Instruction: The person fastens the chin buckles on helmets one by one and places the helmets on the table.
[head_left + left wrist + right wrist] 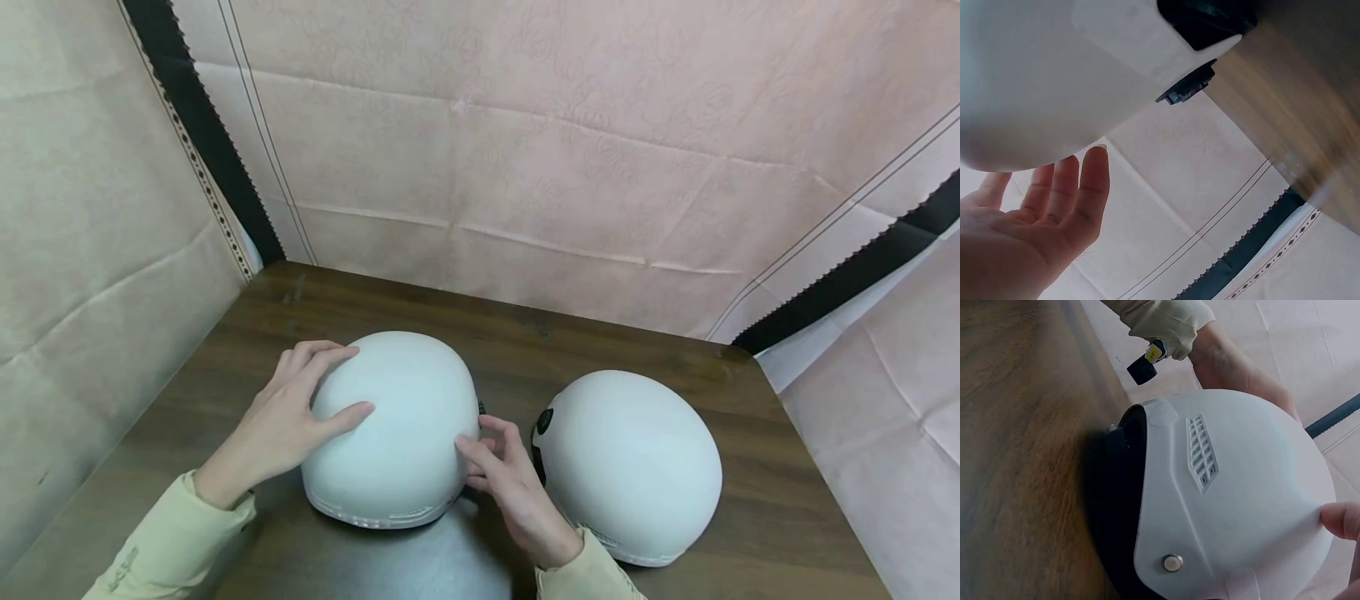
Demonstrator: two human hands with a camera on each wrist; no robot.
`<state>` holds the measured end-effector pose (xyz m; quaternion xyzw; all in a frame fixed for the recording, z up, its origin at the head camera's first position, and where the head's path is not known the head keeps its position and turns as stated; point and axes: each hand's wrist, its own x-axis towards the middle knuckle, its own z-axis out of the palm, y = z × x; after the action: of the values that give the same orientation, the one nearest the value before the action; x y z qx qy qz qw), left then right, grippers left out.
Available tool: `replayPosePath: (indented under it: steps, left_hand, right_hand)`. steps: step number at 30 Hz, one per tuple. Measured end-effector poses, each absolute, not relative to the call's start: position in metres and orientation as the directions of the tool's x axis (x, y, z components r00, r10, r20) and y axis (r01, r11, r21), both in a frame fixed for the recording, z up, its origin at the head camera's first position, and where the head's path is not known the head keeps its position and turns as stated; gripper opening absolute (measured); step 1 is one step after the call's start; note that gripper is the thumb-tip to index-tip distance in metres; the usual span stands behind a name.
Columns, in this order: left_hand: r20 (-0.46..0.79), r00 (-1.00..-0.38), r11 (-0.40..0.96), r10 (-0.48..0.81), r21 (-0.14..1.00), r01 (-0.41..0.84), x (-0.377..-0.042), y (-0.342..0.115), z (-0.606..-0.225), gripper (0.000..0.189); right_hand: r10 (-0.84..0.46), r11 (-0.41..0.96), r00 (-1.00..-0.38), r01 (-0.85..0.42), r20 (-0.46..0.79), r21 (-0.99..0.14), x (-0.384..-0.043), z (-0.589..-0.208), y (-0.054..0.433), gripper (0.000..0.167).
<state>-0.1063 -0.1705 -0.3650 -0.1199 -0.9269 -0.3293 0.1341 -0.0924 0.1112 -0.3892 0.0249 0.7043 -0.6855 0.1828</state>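
A white helmet point(397, 425) with a smooth round shell stands on the wooden table. My left hand point(288, 408) rests spread over its left side, thumb toward me and fingers toward the back. At its right side my right hand point(506, 475) touches the shell with the thumb, the other fingers partly hidden beside the edge. The right wrist view shows a vent grille point(1202, 453) and a silver rivet point(1172, 562) on the shell. In the left wrist view a black knob point(1190, 82) sits near the rim. A second white helmet point(630, 467) stands to the right.
The brown wooden table point(360, 304) has fabric walls around it: a pale pink one point(525, 167) behind and others at left and right. Black strips point(217, 133) run down the corners. The second helmet is close beside my right wrist.
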Motion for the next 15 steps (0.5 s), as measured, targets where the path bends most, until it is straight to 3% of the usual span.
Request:
replayPosePath:
  steps: [15]
  left_hand:
    - [0.283, -0.952, 0.751, 0.117, 0.602, 0.271, -0.1005, -0.1723, -0.3617, 0.068]
  right_hand:
    - [-0.194, 0.091, -0.952, 0.221, -0.235, -0.971, -0.0890, -0.3847, 0.1114, 0.067]
